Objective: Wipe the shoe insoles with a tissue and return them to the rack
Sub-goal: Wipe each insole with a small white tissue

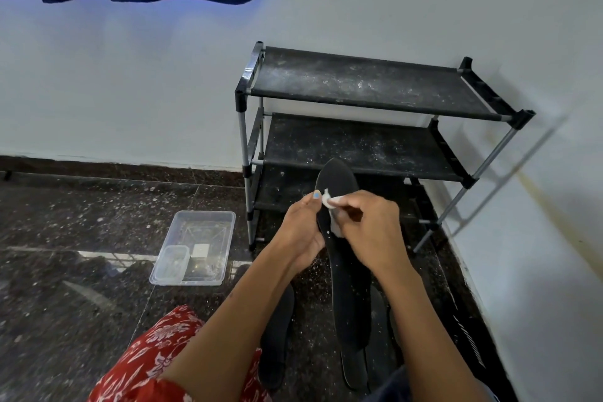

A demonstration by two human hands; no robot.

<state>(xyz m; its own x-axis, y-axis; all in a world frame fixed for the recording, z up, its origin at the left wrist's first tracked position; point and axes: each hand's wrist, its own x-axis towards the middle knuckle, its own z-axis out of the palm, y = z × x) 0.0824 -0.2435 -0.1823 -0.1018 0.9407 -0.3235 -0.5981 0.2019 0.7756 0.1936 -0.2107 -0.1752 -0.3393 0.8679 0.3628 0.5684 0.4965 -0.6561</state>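
A: From the head camera, what do the hands hold?

B: The left hand [301, 232] grips a black insole [346, 271] along its left edge, toe pointing toward the rack [359, 114]. The right hand [368, 228] pinches a white tissue [329, 206] and presses it on the insole's upper part.

A: And the other insoles?

B: Two more lie on the dark stone floor [81, 222] beneath the held one, a left insole [275, 336] and a right insole [375, 352]. A clear tray [225, 238] sits left of the rack, whose shelves look dusty.
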